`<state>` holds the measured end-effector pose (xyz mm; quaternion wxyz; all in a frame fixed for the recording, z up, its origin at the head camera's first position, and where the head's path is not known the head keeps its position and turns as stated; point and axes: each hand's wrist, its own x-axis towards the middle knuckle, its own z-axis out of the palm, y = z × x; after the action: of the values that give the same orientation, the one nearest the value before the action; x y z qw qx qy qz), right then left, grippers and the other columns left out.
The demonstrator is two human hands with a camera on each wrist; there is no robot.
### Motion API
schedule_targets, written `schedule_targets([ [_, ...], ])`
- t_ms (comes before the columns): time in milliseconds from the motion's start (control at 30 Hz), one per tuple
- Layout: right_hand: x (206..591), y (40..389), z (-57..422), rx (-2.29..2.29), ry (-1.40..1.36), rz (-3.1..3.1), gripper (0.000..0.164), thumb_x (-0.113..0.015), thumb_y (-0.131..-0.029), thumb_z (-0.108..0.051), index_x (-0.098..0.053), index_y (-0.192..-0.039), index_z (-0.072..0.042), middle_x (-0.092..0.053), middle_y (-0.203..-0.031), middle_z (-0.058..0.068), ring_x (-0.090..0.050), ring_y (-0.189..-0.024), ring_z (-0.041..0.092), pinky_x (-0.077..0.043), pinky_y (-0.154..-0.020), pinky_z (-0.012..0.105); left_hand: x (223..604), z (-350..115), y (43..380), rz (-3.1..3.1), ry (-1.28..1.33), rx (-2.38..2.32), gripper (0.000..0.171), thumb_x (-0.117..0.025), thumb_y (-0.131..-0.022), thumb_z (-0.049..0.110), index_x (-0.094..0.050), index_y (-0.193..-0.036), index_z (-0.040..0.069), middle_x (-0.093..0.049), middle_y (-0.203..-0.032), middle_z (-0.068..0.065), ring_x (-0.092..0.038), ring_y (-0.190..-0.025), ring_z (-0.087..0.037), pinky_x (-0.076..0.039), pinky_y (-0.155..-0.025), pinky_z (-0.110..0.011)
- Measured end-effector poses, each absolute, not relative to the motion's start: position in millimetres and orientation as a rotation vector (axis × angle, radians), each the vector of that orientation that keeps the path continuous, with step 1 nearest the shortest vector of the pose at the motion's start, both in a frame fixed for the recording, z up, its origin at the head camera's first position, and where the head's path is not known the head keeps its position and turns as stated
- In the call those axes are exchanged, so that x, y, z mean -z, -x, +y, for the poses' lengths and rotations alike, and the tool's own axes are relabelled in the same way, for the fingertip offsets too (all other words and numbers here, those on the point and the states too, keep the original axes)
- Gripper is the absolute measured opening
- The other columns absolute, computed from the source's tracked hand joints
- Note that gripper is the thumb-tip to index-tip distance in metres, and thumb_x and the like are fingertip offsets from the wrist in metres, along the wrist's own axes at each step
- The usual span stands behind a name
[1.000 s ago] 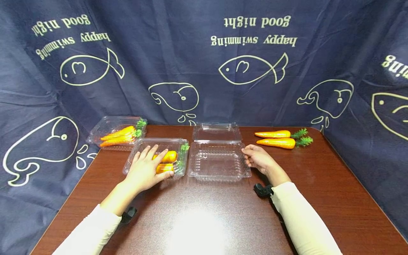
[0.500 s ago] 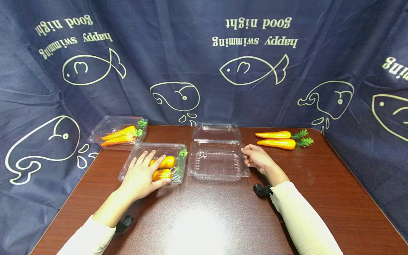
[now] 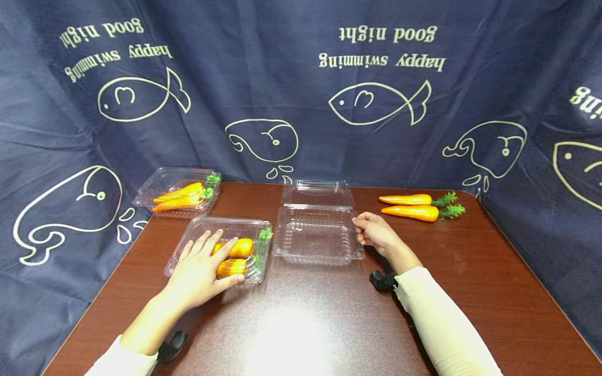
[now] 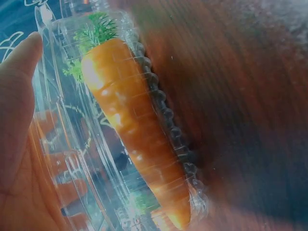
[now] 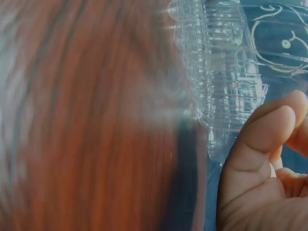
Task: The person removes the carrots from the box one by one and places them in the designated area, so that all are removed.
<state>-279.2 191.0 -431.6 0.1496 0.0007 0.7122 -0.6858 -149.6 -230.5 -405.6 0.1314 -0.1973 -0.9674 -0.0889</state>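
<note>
My left hand [image 3: 199, 277] rests with spread fingers on the lid of a closed clear plastic box [image 3: 230, 225]. Orange carrots [image 3: 240, 247] with green tops lie inside it; in the left wrist view one carrot [image 4: 134, 125] shows through the wall, with my thumb beside the lid. To its right is a second clear box [image 3: 320, 239], its lid [image 3: 317, 194] folded back and nothing inside. My right hand [image 3: 382, 236] pinches this box's right rim between thumb and fingers. In the right wrist view the box's ribbed wall [image 5: 226, 67] stands beyond my thumb.
A third clear box [image 3: 155, 183] holding several carrots sits at the back left table corner. Two loose carrots [image 3: 410, 211] lie at the back right. A dark blue cloth [image 3: 301, 78] with fish drawings hangs behind the brown table [image 3: 470, 282].
My left hand has drawn the closed carrot box toward me and a little left, away from the third box. My right hand keeps its pinch on the open box, which has shifted slightly left.
</note>
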Motion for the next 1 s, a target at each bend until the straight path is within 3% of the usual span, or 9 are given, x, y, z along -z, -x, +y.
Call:
schedule_targets([
  [1000,430,283,164,1.961,-0.036,2.074,0.016,-0.05,-0.103,-0.012,-0.043,-0.089,-0.008,-0.044,-0.07,0.0,-0.047,-0.049,0.006,-0.043,-0.044,0.016,407,-250,109,-2.755,0.591,0.216,0.081,-0.077,-0.075,0.06,-0.057,-0.14,0.018,-0.047,-0.145,-0.019,-0.038,-0.134,-0.045,-0.03,-0.102,-0.069],
])
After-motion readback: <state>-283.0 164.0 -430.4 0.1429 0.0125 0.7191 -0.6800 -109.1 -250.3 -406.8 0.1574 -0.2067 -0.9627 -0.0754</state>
